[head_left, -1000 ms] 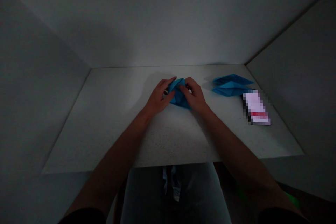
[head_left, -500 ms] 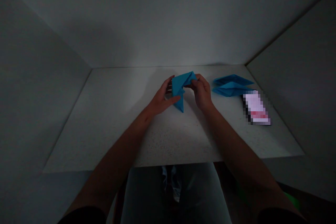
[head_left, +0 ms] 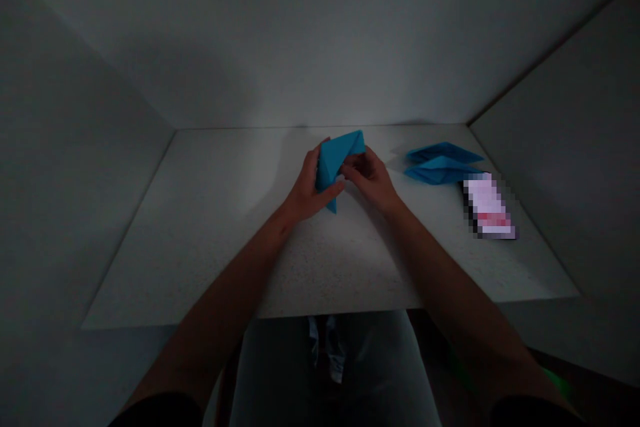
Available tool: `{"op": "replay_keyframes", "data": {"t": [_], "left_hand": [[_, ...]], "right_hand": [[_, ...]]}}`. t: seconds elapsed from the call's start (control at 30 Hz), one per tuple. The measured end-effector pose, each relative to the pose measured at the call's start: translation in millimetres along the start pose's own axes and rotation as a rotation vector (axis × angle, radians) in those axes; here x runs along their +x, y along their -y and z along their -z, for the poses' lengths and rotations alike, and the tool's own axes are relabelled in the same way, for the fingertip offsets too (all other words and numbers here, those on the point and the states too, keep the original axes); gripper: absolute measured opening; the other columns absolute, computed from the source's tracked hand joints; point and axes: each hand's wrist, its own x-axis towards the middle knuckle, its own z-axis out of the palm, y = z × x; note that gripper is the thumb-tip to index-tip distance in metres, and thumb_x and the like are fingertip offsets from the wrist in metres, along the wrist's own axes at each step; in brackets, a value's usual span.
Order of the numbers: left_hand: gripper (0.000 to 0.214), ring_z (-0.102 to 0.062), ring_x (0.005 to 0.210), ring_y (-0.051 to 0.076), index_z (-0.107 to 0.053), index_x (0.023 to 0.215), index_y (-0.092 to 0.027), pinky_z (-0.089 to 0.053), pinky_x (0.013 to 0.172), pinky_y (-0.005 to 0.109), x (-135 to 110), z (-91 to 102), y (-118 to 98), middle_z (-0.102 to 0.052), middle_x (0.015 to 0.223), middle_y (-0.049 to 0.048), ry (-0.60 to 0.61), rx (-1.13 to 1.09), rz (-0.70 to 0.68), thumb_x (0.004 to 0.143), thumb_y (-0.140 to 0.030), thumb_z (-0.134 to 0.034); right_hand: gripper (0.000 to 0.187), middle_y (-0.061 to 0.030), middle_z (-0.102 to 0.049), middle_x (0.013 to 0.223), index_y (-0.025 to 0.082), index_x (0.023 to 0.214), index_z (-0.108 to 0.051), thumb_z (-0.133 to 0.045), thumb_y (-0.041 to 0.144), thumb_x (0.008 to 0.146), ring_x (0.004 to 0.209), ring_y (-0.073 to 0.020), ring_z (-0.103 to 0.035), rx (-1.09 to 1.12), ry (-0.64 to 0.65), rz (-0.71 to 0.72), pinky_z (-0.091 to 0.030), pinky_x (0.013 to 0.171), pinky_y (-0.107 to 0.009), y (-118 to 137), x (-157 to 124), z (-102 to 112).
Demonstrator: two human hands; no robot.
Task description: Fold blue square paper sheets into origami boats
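Note:
A folded blue paper piece is held up just above the white table, near its far middle. My left hand grips its left side, thumb pressed on the lower point. My right hand pinches the paper's right side with curled fingers. The paper stands tilted, its upper flap pointing right and its lower tip pointing down toward the table.
Two other folded blue paper pieces lie at the table's far right. Beside them lies a pixelated flat card-like object. Grey walls close the table in at the back, left and right. My lap shows below the front edge.
The blue paper was lifted off the table and turned upright. It has since shifted slightly left, and my right hand has moved lower along its right side.

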Motion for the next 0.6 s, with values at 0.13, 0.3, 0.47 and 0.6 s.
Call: {"op": "replay_keyframes", "data": {"t": [0.13,0.3,0.47,0.6], "left_hand": [[0.084,-0.043,0.157,0.036,-0.028,0.171,-0.033,-0.039,0.129,0.057,-1,-1.8,2,-0.037,0.173,0.0155,-0.006,-0.023,0.022,0.102,-0.061,-0.067],[0.104,-0.048,0.15,0.037,-0.02,0.175,-0.031,-0.04,0.128,0.057,-2,-1.1,3,-0.041,0.169,0.0158,0.092,0.021,-0.009,0.092,-0.049,-0.08],[0.107,-0.057,0.138,0.033,-0.018,0.178,-0.035,-0.047,0.119,0.052,-3,-1.1,2,-0.052,0.159,0.0141,0.133,0.053,0.01,0.089,-0.032,-0.077],[0.106,-0.057,0.139,0.035,-0.019,0.178,-0.034,-0.049,0.117,0.051,-2,-3.1,-1,-0.055,0.156,0.0142,0.119,0.11,0.025,0.09,-0.038,-0.079]], "right_hand": [[0.045,-0.0034,-0.075,0.097,0.027,0.112,-0.068,-0.078,0.065,0.089,0.093,-0.0219,-0.073,0.038,0.176,-0.003,-0.062,0.086,-0.038,-4,-4,-5],[0.042,-0.0034,-0.076,0.098,0.026,0.11,-0.067,-0.082,0.056,0.086,0.09,-0.0222,-0.073,0.017,0.075,-0.049,-0.062,0.087,-0.041,-15,-6,-10],[0.035,-0.0012,-0.071,0.083,0.025,0.093,-0.063,-0.076,0.057,0.092,0.073,-0.0178,-0.067,-0.066,-0.127,-0.112,-0.059,0.07,-0.034,-22,-5,-10],[0.035,0.0016,-0.065,0.075,0.027,0.095,-0.06,-0.069,0.061,0.097,0.065,-0.0168,-0.063,-0.045,-0.165,-0.137,-0.056,0.061,-0.031,-16,-5,-10]]}}
